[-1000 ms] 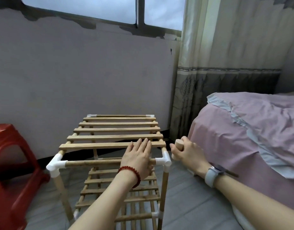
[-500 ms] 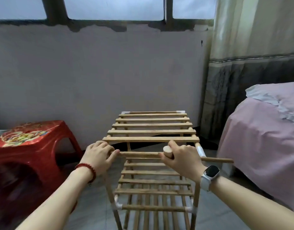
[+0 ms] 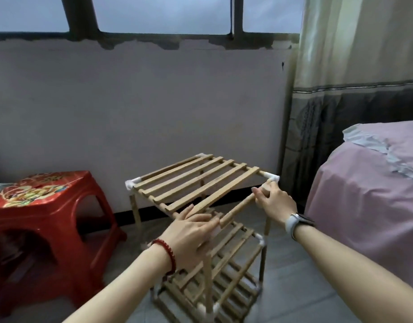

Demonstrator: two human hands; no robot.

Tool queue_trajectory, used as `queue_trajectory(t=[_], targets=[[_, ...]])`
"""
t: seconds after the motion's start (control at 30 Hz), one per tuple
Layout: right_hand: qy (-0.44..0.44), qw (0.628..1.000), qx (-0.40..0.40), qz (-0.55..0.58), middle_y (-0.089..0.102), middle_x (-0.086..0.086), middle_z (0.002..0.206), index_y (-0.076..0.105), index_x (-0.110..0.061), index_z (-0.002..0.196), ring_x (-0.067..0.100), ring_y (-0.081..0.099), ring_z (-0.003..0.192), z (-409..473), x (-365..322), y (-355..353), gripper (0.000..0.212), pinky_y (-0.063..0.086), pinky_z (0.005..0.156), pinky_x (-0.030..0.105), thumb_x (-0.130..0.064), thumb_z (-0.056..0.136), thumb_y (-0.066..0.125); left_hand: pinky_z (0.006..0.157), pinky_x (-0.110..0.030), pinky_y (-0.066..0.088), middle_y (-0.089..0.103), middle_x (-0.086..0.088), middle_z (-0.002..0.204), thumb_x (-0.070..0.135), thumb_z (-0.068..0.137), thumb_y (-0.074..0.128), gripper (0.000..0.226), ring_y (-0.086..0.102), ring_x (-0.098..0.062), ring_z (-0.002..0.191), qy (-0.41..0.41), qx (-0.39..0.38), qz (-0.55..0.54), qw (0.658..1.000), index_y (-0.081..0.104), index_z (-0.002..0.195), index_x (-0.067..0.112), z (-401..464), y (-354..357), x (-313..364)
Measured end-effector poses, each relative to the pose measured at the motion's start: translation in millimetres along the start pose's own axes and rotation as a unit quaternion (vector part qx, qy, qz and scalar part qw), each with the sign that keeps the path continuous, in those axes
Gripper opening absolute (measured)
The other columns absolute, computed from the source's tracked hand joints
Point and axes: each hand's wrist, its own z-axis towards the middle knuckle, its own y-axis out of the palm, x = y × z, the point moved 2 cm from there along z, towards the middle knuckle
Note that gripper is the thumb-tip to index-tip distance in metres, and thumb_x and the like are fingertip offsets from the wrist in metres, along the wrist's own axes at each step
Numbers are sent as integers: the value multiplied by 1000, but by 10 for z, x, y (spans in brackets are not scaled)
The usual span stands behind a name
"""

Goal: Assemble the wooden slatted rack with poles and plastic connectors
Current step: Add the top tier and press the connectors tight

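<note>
Grey floor: rack (image 3: 201,180) between red stool (image 3: 44,206), bed (image 3: 368,183); left hand (image 3: 191,231) flat on corner, right hand (image 3: 274,201) gripping pole (image 3: 237,208).

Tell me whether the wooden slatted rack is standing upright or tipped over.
Upright. The wooden slatted rack stands on its poles on the grey floor, slatted tiers level, top tier uppermost.

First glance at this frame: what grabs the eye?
The wooden slatted rack stands mid-frame with white plastic connectors at its corners. Both hands are on its near top pole: the right hand grips the pole's right end, and the left hand lies over the left corner. A bright red plastic stool stands at the left and a pink-covered bed at the right.
</note>
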Motion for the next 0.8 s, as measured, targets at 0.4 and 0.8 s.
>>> queue_trajectory(t=[0.4,0.8], targets=[[-129,985,-118,-2,60,-6,79,52,-26,79,18,59,78,-27,-374,-1040,32,48,70,35,-57,87,50,116,-42,1,-1,-2,158,75,73,49,104,-1,-20,145,-129,-43,10,991,3,149,20,872,209,373],[-143,985,-29,-90,67,6,90,47,-16,91,29,63,87,-738,-538,-495,38,49,75,39,-54,91,44,116,-39,5,11,-1,157,55,82,57,92,5,-16,145,-168,15,7,986,6,149,17,766,315,262]])
